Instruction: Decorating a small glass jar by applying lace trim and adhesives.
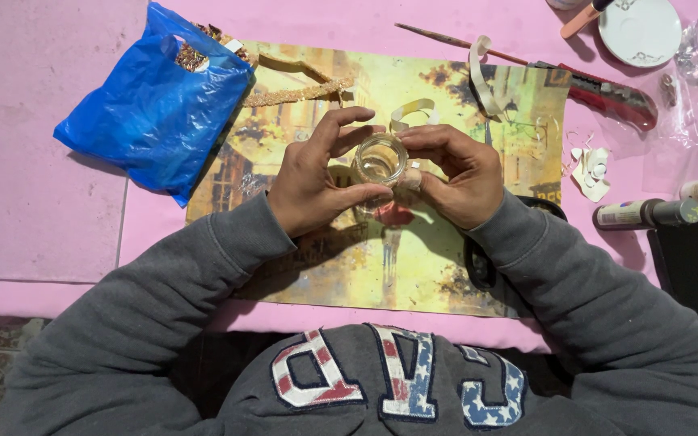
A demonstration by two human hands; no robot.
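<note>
You held a small clear glass jar (380,160) between both hands, raised just above a yellow printed mat (446,266) that lay on the pink table (42,161), likely there to shield the surface. Your left hand (313,182) cupped the jar from its side, thumb below and index finger arched over the rim, closed firmly enough to steady it. Your right hand (458,173) pinched narrowly at the jar's other side, fingertips pressing what looked like a pale strip against the glass; the strip itself was mostly hidden. The jar's mouth faced up toward you, so you could see into it as you worked.

A blue bag (155,105) sat at the mat's upper left, with gold trim (296,95) trailing from it. Curls of cream ribbon (482,77) lay past your hands, within reach. Farther right were a red cutter (616,97), a white saucer (640,31), a thin brush (454,42), and a tube (648,213) lying on its side.
</note>
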